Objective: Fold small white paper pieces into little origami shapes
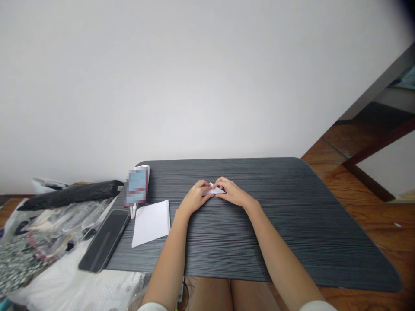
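Note:
A small piece of folded white paper lies between my two hands near the middle of the dark table. It has a pointed, roughly triangular shape. My left hand grips its left part, fingers over the top and thumb at the near edge. From the other side, my right hand pinches the paper with thumb and curled fingers. Both hands rest low over the tabletop, and the fingers cover part of the paper.
A stack of white paper sheets lies left of my left arm. Beyond it a device with a lit screen has a white cable plugged in. A dark phone overhangs the left edge of the black table. Plastic bags crowd the left side.

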Demonstrator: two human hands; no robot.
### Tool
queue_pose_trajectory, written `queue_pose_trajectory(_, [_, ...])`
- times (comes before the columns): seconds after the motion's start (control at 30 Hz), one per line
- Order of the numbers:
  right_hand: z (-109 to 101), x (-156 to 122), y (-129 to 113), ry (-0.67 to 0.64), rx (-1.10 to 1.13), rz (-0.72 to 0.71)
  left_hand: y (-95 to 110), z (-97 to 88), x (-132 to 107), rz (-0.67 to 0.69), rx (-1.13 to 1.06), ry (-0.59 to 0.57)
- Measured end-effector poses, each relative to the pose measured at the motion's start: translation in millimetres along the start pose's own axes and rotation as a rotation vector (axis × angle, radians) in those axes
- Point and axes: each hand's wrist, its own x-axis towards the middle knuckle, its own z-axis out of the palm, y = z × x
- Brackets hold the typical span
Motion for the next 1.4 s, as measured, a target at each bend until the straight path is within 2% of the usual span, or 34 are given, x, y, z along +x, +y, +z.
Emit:
queue_pose_trajectory(0.37, [0.0,-0.4,-2.7,0.046,-0.076,-0.027,2.4,-1.5,-0.5,0.023,0.037,0.005])
queue_pose_trajectory(0.77, [1.7,2.5,4.6,0.057,-0.075,-0.028,2.4,-1.9,1.0,0.042,0.1,-0.012])
queue_pose_trajectory(1.4, [-0.4,1.3,-3.0,0.097,-0.158,-0.062,2.2,-1.5,0.1,0.042,0.092,0.013])
